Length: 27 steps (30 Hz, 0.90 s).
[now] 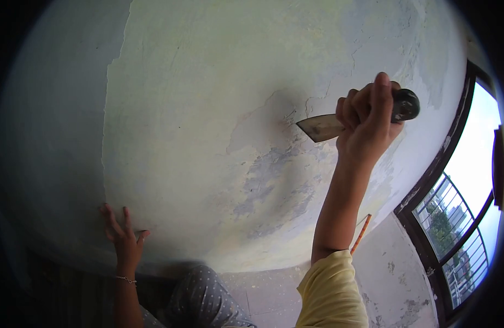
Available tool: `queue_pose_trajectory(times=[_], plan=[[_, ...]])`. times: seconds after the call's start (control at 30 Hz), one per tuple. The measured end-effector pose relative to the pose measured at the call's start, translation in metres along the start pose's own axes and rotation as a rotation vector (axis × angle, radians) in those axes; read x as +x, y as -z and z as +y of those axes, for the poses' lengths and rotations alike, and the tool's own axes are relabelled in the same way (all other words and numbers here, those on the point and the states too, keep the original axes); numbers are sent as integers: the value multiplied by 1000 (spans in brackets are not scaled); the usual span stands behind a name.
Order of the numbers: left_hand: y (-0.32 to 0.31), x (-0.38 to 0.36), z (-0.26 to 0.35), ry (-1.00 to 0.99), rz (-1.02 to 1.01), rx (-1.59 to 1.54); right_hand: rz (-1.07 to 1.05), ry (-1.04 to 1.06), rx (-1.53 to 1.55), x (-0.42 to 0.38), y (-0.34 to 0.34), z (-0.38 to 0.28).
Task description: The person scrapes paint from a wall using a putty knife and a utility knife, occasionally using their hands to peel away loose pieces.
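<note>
My right hand (369, 112) is wrapped round the dark handle of a putty knife (321, 127), thumb lying along the top. Its flat metal blade points left, with the edge close to a rough patch of peeling paint (273, 169) on the wall (170, 109). Cracks and lifted flakes show around the blade tip. Low on the left, my left hand (122, 232) rests against the wall with its fingers spread and nothing in it. A bracelet circles that wrist.
A dark-framed window (459, 164) with a railing outside stands at the right. An orange-brown stick (361, 234) leans near the wall below it. My knee in dotted trousers (205, 298) is at the bottom, over a speckled tiled floor (263, 290).
</note>
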<state>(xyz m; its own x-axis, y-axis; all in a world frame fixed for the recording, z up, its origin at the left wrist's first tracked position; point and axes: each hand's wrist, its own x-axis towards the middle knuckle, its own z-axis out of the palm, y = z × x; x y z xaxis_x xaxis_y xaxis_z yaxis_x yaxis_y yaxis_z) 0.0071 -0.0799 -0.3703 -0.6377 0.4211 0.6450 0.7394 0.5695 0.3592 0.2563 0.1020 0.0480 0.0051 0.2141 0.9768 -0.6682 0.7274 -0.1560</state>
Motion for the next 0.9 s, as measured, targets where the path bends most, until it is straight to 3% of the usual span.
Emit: queue_pose_trajectory(times=[0.13,0.27,0.4,0.47,0.53,0.6,0.7,0.87,0.9], plan=[[-1,-1,-5,-47,21,-6,9,206,-126,6,11,-35],[-2,-2,-3,-66,38,-28,18,10,-26,-4,4,8],[2,0,0,-44,33,-18,-49,-3,-9,4,1,-9],[-1,0,-2,-47,40,-29,-13,147,-95,8,6,-28],[0,1,-3,-56,48,-39,6,153,-49,4,8,-24],[2,1,0,-30,21,-40,91,-39,-101,-6,-6,16],[4,2,1,-42,31,-30,46,-84,-61,-6,-5,10],[5,1,-1,-38,26,-27,47,117,-2,-2,8,-24],[5,1,-1,-53,27,-32,74,31,-4,-4,5,-7]])
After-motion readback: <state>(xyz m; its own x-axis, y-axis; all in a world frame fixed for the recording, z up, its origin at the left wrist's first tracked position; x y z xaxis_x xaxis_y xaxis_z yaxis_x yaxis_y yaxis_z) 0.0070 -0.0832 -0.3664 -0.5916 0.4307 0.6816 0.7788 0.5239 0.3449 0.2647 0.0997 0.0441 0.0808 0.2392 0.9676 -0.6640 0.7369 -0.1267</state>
